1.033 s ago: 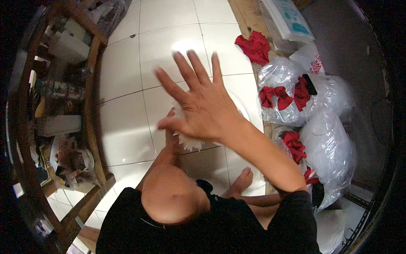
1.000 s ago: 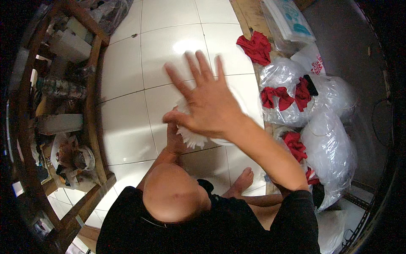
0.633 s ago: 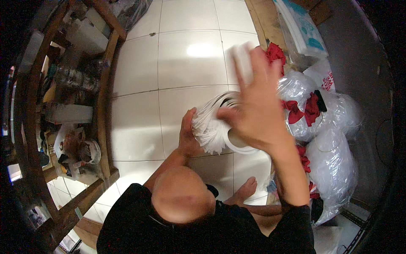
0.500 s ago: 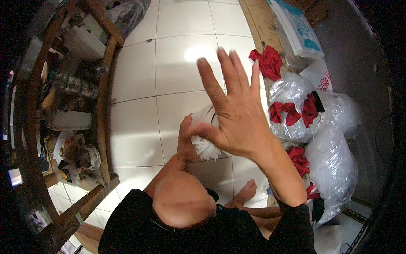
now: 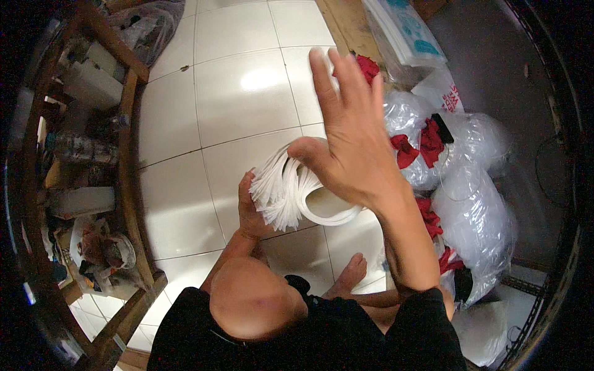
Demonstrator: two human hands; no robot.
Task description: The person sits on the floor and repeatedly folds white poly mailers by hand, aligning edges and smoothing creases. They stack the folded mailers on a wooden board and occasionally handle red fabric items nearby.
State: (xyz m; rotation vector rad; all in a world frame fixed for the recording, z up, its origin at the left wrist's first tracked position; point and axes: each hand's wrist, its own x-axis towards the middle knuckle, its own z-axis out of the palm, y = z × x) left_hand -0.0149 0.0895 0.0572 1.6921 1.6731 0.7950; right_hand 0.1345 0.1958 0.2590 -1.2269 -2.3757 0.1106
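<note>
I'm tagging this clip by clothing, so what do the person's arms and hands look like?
Short black fabric sleeves cover the upper arms; the forearms are bare. The right hand, blurred, shows no glove, and no watch shows at its wrist. The left hand, partly hidden, shows no glove.

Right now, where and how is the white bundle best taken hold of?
Probably by the fanned end of the white bundle, coming from the person's left, where the left grip is. Its many loose edges gather there, so one squeeze could keep them together; the opposite end bows into an open loop, which would likely flatten if pinched.
</note>
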